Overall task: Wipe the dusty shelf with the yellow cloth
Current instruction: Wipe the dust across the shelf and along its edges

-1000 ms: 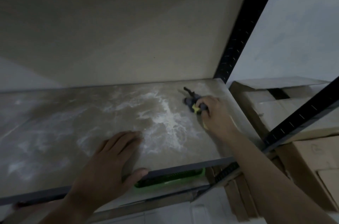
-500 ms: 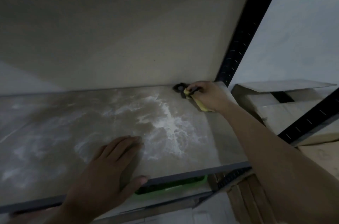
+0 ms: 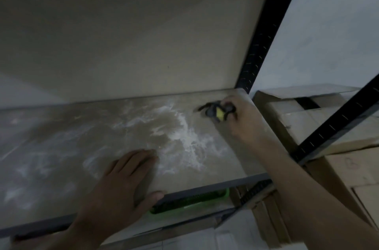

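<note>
Right hand (image 3: 240,119) grips the yellow cloth (image 3: 220,114) at the right rear corner of the shelf (image 3: 61,147)
Only a small yellow patch of the cloth shows, bunched against dark, blurred material under the curled fingers, on the board near the black upright (image 3: 260,44). White dust lies in swirled streaks across the shelf's middle and left. The left hand (image 3: 121,186) rests flat by the front edge, fingers straight and close together, thumb at the rim
</note>
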Demonstrator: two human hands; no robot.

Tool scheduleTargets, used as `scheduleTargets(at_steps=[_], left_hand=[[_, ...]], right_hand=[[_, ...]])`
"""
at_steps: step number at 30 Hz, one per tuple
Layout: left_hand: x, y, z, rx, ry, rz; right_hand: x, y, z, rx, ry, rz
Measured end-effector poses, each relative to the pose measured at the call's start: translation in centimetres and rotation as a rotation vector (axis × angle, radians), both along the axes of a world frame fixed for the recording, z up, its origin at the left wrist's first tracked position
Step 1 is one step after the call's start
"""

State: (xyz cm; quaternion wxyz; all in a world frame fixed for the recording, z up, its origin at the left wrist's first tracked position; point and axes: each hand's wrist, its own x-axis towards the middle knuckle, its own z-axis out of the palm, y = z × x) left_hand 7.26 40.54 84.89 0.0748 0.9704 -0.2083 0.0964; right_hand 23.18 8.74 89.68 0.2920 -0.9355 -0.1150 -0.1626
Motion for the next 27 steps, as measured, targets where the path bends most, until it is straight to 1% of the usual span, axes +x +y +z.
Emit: scheduleTargets(at_steps=[2, 3, 6, 8, 12, 14, 16, 18, 20, 22, 24, 25, 27], left_hand=[[0.0, 0.1, -0.1, -0.005, 0.001, -0.006], [0.1, 0.1, -0.2, -0.009, -0.001, -0.005], [0.2, 0.2, -0.5, -0.021, -0.006, 0.007], [0.3, 0.3, -0.8, -0.021, -0.018, 0.005], [0.3, 0.5, -1.1, -0.021, -0.023, 0.003], [0.3, 0.5, -1.2, -0.023, -0.021, 0.010], [0.4, 0.5, -1.3, -0.025, -0.027, 0.005], [0.3, 0.4, -1.4, -0.030, -0.037, 0.004], [0.3, 0.5, -1.2, -0.013, -0.016, 0.016], [0.2, 0.5, -1.1, -0.001, 0.013, 0.032], [0.2, 0.5, -1.0, -0.002, 0.023, 0.033], [0.2, 0.4, -1.0, -0.003, 0.022, 0.030], [0.2, 0.4, -0.8, 0.000, 0.018, 0.022]], right_hand=[[3.2, -1.6, 0.8, -0.024, -0.091, -0.161], [4.6, -2.4, 0.7, -0.040, -0.067, -0.211], [7.2, -3.8, -0.8, -0.061, 0.196, -0.279], [7.4, -4.0, -1.7, -0.112, 0.239, -0.282], [4.1, -3.1, -2.1, -0.202, 0.205, -0.284], [0.3, -2.4, -2.4, -0.262, 0.196, -0.258], [-4.5, -1.3, -2.4, -0.326, 0.146, -0.237], [-8.9, -0.4, -2.1, -0.320, 0.099, -0.170], [-11.4, -0.3, -1.5, -0.299, 0.120, -0.066], [-11.4, -1.3, -0.5, -0.149, 0.189, 0.000], [-8.9, -2.5, 0.2, 0.009, 0.185, -0.060], [-7.1, -3.0, 0.3, 0.019, 0.145, -0.128], [-3.3, -3.1, -0.4, -0.036, 0.096, -0.232]])
